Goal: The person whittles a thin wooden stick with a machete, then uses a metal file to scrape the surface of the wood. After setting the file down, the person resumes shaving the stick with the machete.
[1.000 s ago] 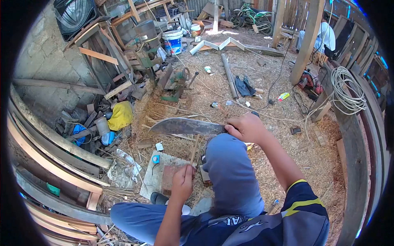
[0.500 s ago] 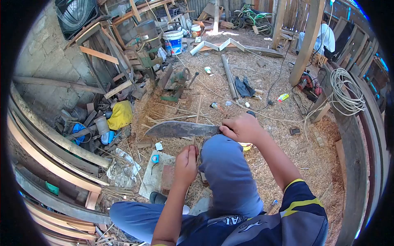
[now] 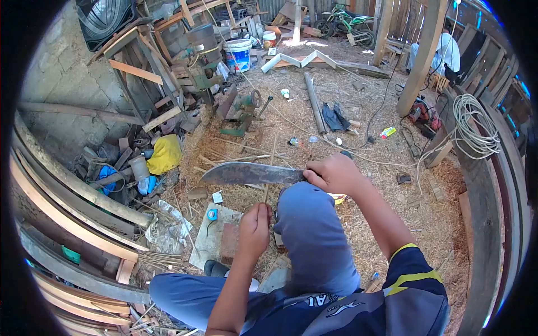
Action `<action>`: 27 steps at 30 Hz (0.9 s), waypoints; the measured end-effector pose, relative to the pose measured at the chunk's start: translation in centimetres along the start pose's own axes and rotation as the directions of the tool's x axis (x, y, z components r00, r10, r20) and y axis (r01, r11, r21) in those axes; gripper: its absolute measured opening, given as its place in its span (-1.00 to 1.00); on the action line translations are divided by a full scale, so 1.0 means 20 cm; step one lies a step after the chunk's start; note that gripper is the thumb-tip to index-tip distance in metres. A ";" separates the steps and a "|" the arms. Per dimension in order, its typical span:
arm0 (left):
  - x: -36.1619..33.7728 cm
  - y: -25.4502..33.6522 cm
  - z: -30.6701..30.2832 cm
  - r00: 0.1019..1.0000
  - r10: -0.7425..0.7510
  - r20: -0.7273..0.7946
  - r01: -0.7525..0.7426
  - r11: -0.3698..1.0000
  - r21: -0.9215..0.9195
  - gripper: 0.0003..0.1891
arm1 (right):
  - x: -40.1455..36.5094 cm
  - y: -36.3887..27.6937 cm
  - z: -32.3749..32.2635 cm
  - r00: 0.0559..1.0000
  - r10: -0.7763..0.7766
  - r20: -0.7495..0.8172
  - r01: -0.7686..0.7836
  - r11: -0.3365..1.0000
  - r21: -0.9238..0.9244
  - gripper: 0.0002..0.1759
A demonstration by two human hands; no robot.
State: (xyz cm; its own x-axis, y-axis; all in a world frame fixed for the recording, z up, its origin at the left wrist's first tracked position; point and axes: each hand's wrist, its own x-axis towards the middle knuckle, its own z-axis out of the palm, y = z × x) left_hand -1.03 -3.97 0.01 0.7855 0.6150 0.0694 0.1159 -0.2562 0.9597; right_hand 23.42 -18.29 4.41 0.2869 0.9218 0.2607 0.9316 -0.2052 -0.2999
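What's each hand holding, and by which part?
Right hand: dark, broad metal machete, by its handle. Left hand: thin, brown wooden strip, by its nearer part.

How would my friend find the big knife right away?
Find the raised knee near the middle. Just above it, the right hand holds the knife in front of a thin stick. Unlike that stick, the knife is broad, dark and curved.

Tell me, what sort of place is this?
Probably a rough woodworking shed. Pale straw-coloured shavings, likely wood, lie all about; long tan wooden planks line the view's left side; and the right hand holds a broad, dark metal blade across a thin brown wooden stick.
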 end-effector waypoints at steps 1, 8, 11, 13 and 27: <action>0.00 -0.01 0.00 0.999 0.039 -0.007 -0.038 0.999 0.029 -0.65 | 0.00 0.00 0.00 1.000 0.003 0.002 -0.003 1.000 0.000 -0.55; -0.27 -0.31 -0.13 0.994 -0.077 0.076 0.084 0.991 -0.102 -0.62 | -0.05 0.06 0.02 0.985 0.171 0.002 -0.171 0.984 0.052 -0.53; -0.32 -0.18 -0.21 0.967 -0.247 0.064 0.255 0.914 -0.315 -0.65 | -0.09 0.09 0.08 0.923 0.383 0.028 -0.378 0.894 0.238 -0.40; -0.29 -0.12 -0.29 0.972 -0.209 0.108 0.235 0.845 -0.480 -0.67 | -0.08 0.09 0.07 0.879 0.470 0.080 -0.467 0.812 0.351 -0.32; -0.12 0.19 -0.47 0.992 -0.043 0.119 0.111 0.747 -0.656 -0.65 | 0.61 -0.52 -0.29 0.957 0.144 0.252 -0.289 0.397 0.871 -0.64</action>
State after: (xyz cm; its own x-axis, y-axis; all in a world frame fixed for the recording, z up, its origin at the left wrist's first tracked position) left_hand -8.31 0.61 6.04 0.8468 0.5319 -0.0046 -0.2252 0.3662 0.9029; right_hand 18.54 -6.93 16.09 0.3523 0.9355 -0.0248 0.0925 -0.0611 -0.9938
